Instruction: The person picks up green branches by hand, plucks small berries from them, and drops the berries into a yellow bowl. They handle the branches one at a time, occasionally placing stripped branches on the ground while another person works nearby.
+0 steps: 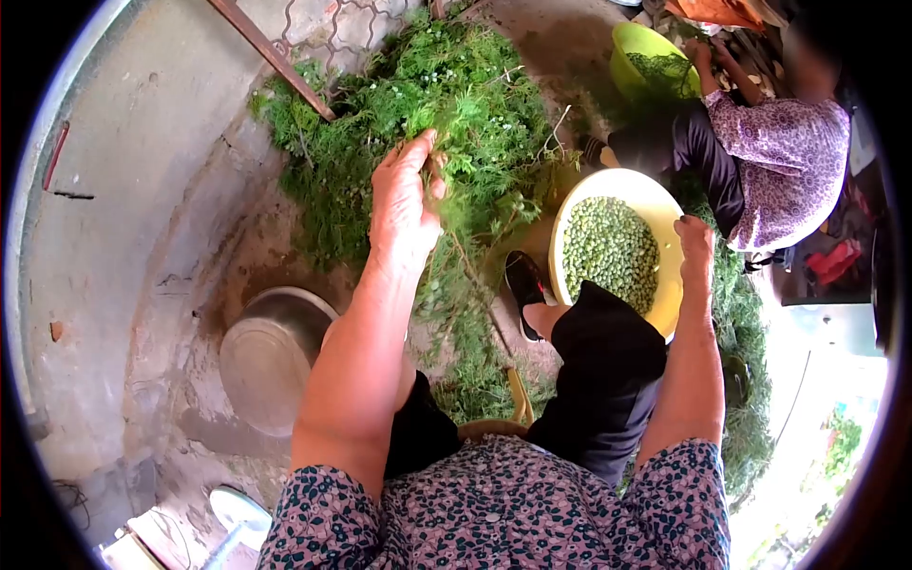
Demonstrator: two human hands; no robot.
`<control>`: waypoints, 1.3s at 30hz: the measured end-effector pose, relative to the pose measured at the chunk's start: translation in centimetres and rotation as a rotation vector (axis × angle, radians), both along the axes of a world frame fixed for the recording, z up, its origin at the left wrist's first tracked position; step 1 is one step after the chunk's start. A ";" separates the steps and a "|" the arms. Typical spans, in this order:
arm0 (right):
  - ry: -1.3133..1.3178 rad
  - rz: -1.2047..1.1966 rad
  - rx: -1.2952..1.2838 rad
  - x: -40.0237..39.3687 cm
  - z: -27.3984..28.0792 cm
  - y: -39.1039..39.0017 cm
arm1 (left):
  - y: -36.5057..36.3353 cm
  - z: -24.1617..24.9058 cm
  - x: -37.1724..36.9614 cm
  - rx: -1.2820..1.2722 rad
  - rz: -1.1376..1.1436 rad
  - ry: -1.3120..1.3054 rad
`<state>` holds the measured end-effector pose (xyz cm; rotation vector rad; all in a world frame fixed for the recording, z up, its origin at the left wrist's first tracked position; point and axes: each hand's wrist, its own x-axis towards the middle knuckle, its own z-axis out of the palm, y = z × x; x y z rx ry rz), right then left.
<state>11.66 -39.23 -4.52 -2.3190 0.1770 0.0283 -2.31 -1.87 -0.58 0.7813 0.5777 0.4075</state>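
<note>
My left hand (408,204) reaches forward over a heap of feathery conifer branches, its fingers closed around a conifer sprig (465,142) with soft green foliage. Small pale green cones or berries dot the heap (370,104). To my right, a yellow basin (671,256) stands by my knee, partly filled with small round green cones or berries (608,252). At that basin's right rim is my right hand (695,249), fingers curled in; whatever it may hold is hidden.
A metal pot (271,361) lies tipped on the floor at left. Another person (788,157) sits at the upper right, hands at a lime-green basin (622,71) with greenery inside. A brown bar (271,57) slants in at the top. More branches (750,380) lie behind my right arm.
</note>
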 end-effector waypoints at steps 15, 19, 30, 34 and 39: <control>-0.204 0.718 -0.265 -17.3 -5.8 14.0 | 0.4 1.1 -2.2 -0.326 0.015 -0.089; -0.160 0.889 -0.020 -17.7 -4.3 14.2 | 1.0 2.4 -3.3 -0.380 -0.147 -0.240; -0.038 0.498 0.623 -26.0 1.1 15.4 | 2.5 7.9 -9.3 0.174 -0.139 -0.235; 0.066 0.370 0.779 -28.5 4.1 16.5 | 0.7 6.2 -15.9 0.280 0.179 -0.090; -0.005 0.420 0.708 -31.7 5.2 17.0 | -3.2 1.9 -23.5 0.481 0.282 0.072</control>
